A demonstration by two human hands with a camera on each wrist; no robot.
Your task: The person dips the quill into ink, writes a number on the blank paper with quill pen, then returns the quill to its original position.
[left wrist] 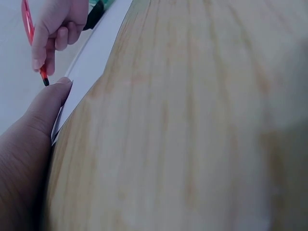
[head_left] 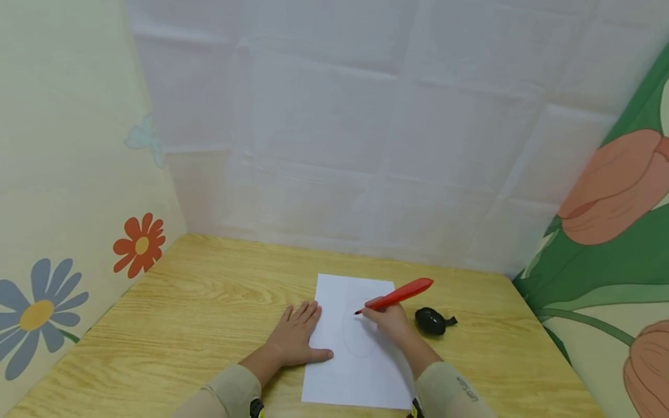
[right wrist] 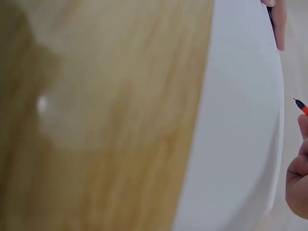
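Note:
A white sheet of paper (head_left: pixel 329 380) lies on the wooden table, with a faint rounded line drawn near its middle. My left hand (head_left: pixel 297 335) rests flat across the paper's left edge, fingers straight and thumb on the sheet. Between thumb and fingers, my right hand (head_left: pixel 391 324) pinches a red pen (head_left: pixel 406 292) with a feather-shaped body. Its black tip points left, close over the drawn line. The left wrist view catches the left thumb (left wrist: pixel 41 108) near the pen tip. At the right wrist view's edge, the pen's tip (right wrist: pixel 300 104) shows beside curled fingers (right wrist: pixel 299 166).
A glossy black oval object (head_left: pixel 430 321) with a small tab sits on the table right of the paper. The wooden table (head_left: pixel 209 307) meets a white cloth (head_left: pixel 334 145) at the back. Flower-printed sheets (head_left: pixel 68 203) stand at both sides.

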